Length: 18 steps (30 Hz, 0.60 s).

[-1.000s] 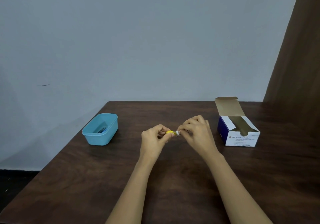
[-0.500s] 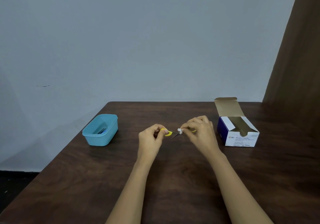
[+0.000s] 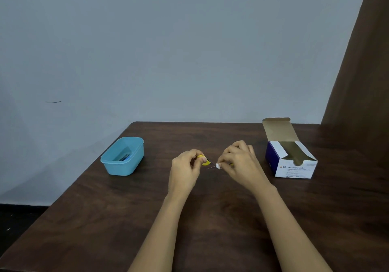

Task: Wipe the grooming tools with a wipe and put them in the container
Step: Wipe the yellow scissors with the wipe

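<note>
Left hand [image 3: 185,167], grip clamped on yellow handle of grooming tool [image 3: 205,162]; right hand [image 3: 241,164], grip pinched on small white wipe [image 3: 218,166] set against the tool's thin metal tip. Both held just above mid-counter [image 3: 221,219]. Toward left edge, blue container [image 3: 126,167] with dark objects [image 3: 124,157] inside. Toward far right corner, opened alcohol swab box [image 3: 294,169].

Above the dark wooden desk [image 3: 101,219], the left hand [image 3: 184,169] pinches the yellow handle of a small grooming tool [image 3: 205,162], while the right hand [image 3: 241,164] pinches a white wipe [image 3: 218,166] around its thin metal tip. A blue container [image 3: 123,168] with something dark inside sits to the left. An open box of alcohol swabs [image 3: 296,169] stands to the right.
</note>
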Each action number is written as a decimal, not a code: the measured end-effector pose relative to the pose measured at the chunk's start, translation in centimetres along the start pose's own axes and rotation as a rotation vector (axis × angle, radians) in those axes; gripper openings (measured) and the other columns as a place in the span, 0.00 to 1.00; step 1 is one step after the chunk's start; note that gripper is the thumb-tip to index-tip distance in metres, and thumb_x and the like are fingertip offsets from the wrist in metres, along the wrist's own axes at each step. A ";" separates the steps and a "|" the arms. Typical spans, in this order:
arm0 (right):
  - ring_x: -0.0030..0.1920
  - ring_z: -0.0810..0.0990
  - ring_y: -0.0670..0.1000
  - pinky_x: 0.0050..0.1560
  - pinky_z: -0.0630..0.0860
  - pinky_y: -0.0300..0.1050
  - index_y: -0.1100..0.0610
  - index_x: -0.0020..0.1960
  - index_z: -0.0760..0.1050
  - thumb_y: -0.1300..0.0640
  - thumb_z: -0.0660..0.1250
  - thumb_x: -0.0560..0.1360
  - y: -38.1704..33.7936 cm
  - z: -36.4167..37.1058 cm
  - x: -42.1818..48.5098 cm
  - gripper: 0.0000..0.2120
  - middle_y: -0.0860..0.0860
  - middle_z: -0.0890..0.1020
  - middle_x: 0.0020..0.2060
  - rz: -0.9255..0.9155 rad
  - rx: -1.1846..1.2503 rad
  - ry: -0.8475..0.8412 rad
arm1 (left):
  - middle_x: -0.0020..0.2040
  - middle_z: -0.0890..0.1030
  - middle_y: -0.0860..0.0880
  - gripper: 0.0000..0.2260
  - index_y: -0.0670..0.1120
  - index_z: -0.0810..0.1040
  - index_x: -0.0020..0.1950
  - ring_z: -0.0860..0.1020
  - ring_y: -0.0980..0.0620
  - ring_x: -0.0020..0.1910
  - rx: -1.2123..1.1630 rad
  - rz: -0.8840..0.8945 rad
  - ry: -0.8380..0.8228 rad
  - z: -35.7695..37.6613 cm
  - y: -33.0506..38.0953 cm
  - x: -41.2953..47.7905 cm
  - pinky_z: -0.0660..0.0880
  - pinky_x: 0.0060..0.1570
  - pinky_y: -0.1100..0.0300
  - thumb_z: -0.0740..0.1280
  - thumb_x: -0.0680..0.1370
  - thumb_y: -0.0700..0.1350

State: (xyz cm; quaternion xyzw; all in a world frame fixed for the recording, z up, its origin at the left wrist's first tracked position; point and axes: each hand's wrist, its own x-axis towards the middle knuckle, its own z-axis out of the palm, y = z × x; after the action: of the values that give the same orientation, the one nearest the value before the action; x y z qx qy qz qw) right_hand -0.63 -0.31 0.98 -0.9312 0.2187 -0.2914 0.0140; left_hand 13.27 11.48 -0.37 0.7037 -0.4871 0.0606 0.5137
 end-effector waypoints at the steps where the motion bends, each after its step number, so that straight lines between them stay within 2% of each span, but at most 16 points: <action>1: 0.59 0.67 0.47 0.52 0.57 0.42 0.49 0.49 0.82 0.53 0.66 0.77 0.1 0.0 -0.1 0.06 0.42 0.80 0.49 0.003 -0.001 0.006 | 0.36 0.78 0.59 0.04 0.48 0.82 0.43 0.76 0.62 0.39 0.009 -0.001 0.000 0.0 -0.1 0.0 0.68 0.35 0.73 0.69 0.76 0.42; 8: 0.59 0.67 0.49 0.52 0.58 0.44 0.48 0.44 0.82 0.50 0.68 0.75 1.2 -0.7 -0.4 0.05 0.43 0.79 0.47 0.059 -0.022 0.050 | 0.39 0.79 0.57 0.03 0.49 0.81 0.44 0.76 0.61 0.39 0.042 -0.019 -0.006 -0.1 -0.2 0.2 0.69 0.35 0.74 0.69 0.77 0.44; 13: 0.60 0.66 0.47 0.53 0.57 0.43 0.48 0.47 0.83 0.49 0.67 0.76 0.3 -0.2 -0.1 0.06 0.43 0.78 0.49 0.024 0.015 -0.010 | 0.38 0.78 0.58 0.03 0.49 0.82 0.44 0.75 0.60 0.37 0.033 -0.006 -0.014 0.1 -0.1 0.0 0.68 0.35 0.74 0.69 0.77 0.43; 18: 0.58 0.66 0.47 0.54 0.59 0.44 0.47 0.45 0.82 0.49 0.68 0.75 0.9 -0.6 -0.3 0.05 0.42 0.78 0.48 0.088 0.034 0.025 | 0.39 0.78 0.57 0.04 0.49 0.82 0.44 0.76 0.60 0.38 0.037 -0.019 -0.004 -0.1 -0.3 0.1 0.69 0.35 0.73 0.69 0.77 0.43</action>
State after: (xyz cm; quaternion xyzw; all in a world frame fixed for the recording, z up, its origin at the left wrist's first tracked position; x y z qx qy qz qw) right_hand -1.54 -0.98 1.15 -0.9166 0.2545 -0.3057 0.0400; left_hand 13.62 11.48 -0.47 0.7178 -0.4800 0.0633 0.5004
